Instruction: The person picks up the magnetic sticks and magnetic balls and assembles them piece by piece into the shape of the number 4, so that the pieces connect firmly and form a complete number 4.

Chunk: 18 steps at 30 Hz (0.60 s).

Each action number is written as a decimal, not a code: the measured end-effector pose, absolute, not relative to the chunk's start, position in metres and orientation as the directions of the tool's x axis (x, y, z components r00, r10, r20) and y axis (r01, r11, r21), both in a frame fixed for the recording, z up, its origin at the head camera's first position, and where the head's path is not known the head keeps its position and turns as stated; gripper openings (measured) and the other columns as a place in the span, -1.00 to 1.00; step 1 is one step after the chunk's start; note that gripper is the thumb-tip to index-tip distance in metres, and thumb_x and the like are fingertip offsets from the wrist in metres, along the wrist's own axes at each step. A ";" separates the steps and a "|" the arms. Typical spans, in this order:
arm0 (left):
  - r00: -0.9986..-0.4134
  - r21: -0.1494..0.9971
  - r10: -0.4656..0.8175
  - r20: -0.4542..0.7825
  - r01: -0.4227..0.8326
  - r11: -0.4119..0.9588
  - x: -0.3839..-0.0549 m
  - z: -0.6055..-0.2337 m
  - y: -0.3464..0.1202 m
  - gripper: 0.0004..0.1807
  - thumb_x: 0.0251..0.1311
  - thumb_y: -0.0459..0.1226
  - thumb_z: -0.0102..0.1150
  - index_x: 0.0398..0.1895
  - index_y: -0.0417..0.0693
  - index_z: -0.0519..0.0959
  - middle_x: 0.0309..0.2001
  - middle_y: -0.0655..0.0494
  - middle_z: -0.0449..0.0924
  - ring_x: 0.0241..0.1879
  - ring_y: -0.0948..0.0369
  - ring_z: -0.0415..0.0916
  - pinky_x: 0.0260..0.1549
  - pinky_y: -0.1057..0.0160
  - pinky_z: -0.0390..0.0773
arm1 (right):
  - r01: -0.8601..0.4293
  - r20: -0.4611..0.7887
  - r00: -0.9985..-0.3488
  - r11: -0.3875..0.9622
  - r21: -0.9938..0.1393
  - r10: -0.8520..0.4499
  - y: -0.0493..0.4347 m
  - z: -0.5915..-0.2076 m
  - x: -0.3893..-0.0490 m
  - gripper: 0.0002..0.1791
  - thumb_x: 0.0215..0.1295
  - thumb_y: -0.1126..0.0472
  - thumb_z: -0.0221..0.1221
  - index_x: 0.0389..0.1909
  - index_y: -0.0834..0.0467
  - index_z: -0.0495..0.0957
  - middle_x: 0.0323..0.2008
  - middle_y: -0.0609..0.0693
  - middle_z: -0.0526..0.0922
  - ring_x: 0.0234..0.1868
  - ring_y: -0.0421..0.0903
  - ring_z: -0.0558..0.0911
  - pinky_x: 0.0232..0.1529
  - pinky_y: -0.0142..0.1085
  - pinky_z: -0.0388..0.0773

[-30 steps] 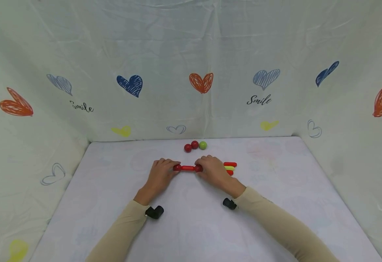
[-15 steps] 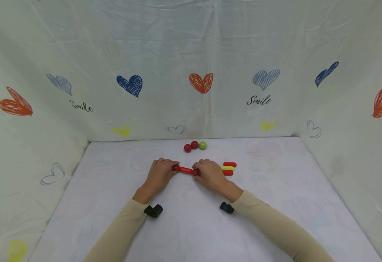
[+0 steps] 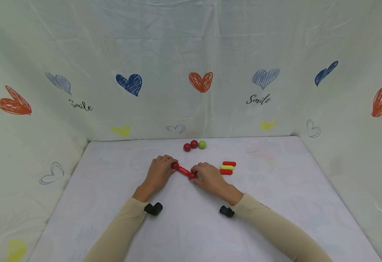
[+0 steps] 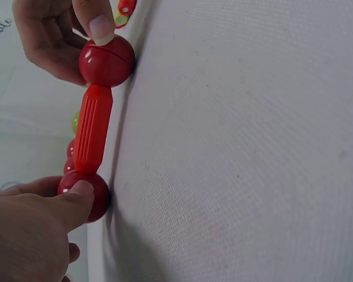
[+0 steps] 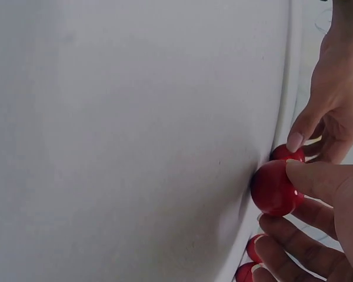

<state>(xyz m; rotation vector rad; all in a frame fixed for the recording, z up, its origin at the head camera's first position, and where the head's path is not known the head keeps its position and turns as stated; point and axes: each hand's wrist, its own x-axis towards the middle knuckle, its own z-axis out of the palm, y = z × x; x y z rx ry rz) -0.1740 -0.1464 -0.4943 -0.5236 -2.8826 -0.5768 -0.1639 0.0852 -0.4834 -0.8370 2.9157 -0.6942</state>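
A red grooved rod (image 4: pixel 94 129) joins two red balls, one at each end, low over the table. My left hand (image 3: pixel 159 172) pinches the far-left ball (image 4: pixel 97 207) between thumb and fingers. At the other end my right hand (image 3: pixel 211 178) grips the nearer ball (image 5: pixel 274 189), thumb on one side and fingers on the other. In the head view the piece slants, its right end closer to me.
Behind the hands lie two loose red balls (image 3: pixel 187 147) and a green ball (image 3: pixel 202 145). Right of my right hand, two red rods (image 3: pixel 229 163) flank a yellow-green rod (image 3: pixel 227 167) on the white table (image 3: pixel 184 233). A white heart-print curtain (image 3: pixel 164 54) encloses the back and sides.
The right end of the joined piece has swung toward me with my right hand, so the rod went from level to slanted. My left hand stays nearly in place.
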 end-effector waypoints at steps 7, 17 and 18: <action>-0.919 0.339 0.317 0.232 0.382 0.860 -0.177 -0.495 -0.146 -0.62 0.31 -0.35 0.45 0.19 -0.05 0.72 0.05 -0.02 0.64 0.06 -0.03 0.53 0.08 -0.06 0.53 | -0.488 0.074 -0.848 0.716 -0.499 -0.526 0.083 -0.487 -0.153 -0.60 0.33 0.20 0.46 0.15 0.15 0.68 -0.09 -0.02 0.75 -0.08 -0.09 0.65 -0.03 -0.19 0.68; -0.933 0.409 0.303 0.195 0.359 0.839 -0.185 -0.494 -0.145 -0.59 0.31 -0.44 0.40 0.22 -0.05 0.70 0.13 0.01 0.71 0.14 -0.01 0.56 0.15 -0.04 0.53 | -0.468 0.059 -0.837 0.654 -0.594 -0.545 0.074 -0.489 -0.139 -0.51 0.34 0.26 0.43 0.27 0.19 0.61 0.06 0.03 0.74 0.05 -0.06 0.67 0.12 -0.12 0.67; -0.931 0.415 0.306 0.199 0.363 0.834 -0.185 -0.495 -0.145 -0.59 0.31 -0.45 0.40 0.21 -0.06 0.70 0.14 0.01 0.71 0.14 -0.01 0.56 0.16 -0.04 0.53 | -0.469 0.058 -0.834 0.649 -0.599 -0.549 0.072 -0.490 -0.138 -0.50 0.34 0.26 0.43 0.27 0.20 0.61 0.07 0.04 0.74 0.06 -0.05 0.66 0.13 -0.12 0.67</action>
